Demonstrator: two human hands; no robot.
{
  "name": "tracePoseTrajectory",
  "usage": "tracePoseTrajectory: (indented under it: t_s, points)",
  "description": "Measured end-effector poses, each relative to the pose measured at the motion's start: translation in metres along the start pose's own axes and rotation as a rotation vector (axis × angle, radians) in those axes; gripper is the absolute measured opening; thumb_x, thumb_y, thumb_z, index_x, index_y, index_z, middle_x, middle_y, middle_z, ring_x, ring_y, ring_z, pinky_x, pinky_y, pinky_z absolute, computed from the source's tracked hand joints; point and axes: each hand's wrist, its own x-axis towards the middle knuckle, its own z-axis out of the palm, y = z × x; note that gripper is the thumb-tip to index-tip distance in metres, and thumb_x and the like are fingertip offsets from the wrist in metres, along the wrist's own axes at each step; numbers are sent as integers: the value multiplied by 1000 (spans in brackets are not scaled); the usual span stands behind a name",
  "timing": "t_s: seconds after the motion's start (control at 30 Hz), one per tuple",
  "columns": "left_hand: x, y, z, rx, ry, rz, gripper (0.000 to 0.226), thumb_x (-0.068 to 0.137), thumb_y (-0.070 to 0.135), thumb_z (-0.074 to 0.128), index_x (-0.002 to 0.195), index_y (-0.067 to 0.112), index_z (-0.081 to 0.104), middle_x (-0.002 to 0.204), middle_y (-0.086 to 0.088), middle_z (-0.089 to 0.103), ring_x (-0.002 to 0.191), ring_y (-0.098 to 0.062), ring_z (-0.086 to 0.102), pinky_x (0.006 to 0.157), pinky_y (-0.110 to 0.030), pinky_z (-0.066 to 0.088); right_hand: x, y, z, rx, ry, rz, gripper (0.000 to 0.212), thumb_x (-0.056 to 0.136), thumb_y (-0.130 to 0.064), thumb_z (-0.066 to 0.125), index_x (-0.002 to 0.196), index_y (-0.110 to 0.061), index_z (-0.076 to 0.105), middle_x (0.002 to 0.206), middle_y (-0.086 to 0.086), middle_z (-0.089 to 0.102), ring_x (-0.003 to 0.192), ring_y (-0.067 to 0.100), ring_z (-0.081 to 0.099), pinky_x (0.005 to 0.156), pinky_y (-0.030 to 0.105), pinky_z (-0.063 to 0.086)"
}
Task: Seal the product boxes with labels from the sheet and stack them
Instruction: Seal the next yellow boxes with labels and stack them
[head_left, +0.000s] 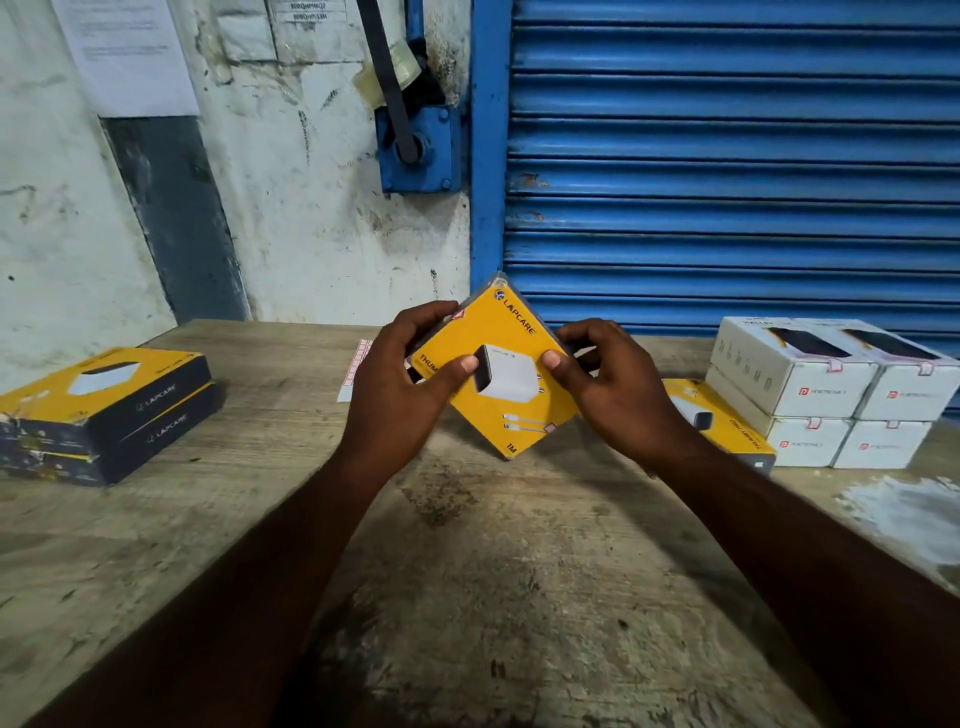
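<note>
A yellow Lapcare charger box (506, 332) is held above the wooden table (467, 545), turned like a diamond with its printed face toward me. My left hand (400, 379) grips its left corner, thumb on the face. My right hand (608, 379) grips its right corner, thumb on the face too. A small red-and-white label shows at the box edge near my left fingers. The label sheet (356, 369) lies on the table behind my left hand, mostly hidden. Two yellow-and-black Lapcare boxes (109, 410) sit stacked at the left.
Another yellow Lapcare box (727, 421) lies flat at the right, beside a two-high stack of white Portronics boxes (841, 395) with labels on their flaps. A blue roller shutter (727, 156) and a stained white wall (285, 208) stand behind the table.
</note>
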Motion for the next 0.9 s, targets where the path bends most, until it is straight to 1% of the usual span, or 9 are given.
tracePoseTrajectory:
  t_s: [0.1,0.2,0.27,0.37,0.5,0.6,0.67,0.8,0.9]
  points:
    - [1,-1,-1,-2,30,-2,49,86,34,74,132,30,60,128,10,64,115,-6,62,89,-23,52,-3,1,4,9,-39,24,14,96,-28,68,107,-26,60,112,-1,63,98,19,63,76,33,53]
    - [1,1,-2,-35,64,-20,46,85,28,75,129,28,63,127,9,66,111,-8,64,89,-29,55,-6,0,7,19,-61,25,20,97,-28,67,114,-20,62,110,-5,65,95,17,65,77,36,55]
    - [1,1,-2,-39,85,-9,46,86,20,77,129,27,63,127,7,65,112,-8,64,90,-30,55,-6,-3,6,3,-51,-5,22,97,-29,66,116,-19,63,107,-9,65,95,12,64,76,28,53]
    - [2,3,-1,-58,102,7,48,85,11,79,129,23,64,127,4,66,110,-7,65,90,-25,55,-7,-5,3,-64,-46,-67,27,97,-29,65,122,-18,62,109,-9,66,98,8,62,76,12,45]
    - [-1,11,1,-88,142,54,46,83,4,80,125,18,66,124,1,67,104,-5,67,84,-16,54,-10,-9,4,-92,-12,-138,34,97,-23,65,129,-15,57,114,-13,61,100,5,59,79,8,41]
    - [-2,16,1,-142,138,110,46,82,0,79,122,19,65,127,-4,65,110,-10,67,88,-19,55,-12,-13,6,-79,37,-186,43,95,-24,68,134,-18,52,116,-16,59,93,-5,57,77,4,42]
    - [-3,17,2,-159,115,123,47,82,0,79,122,19,66,127,-4,65,114,-13,67,91,-23,55,-13,-16,7,-44,55,-202,50,94,-26,69,139,-20,47,118,-17,59,97,-7,59,79,10,48]
    - [-4,17,4,-159,92,140,46,83,0,78,121,23,65,127,-3,65,114,-12,66,91,-23,56,-15,-16,6,-43,81,-242,63,96,-29,68,148,-21,35,126,-12,60,105,3,62,85,27,54]
    - [-5,18,4,-162,101,172,47,83,0,78,120,26,65,128,-3,64,118,-15,65,92,-26,56,-16,-14,5,-47,101,-289,63,96,-28,67,150,-19,36,138,-3,56,115,9,59,90,36,56]
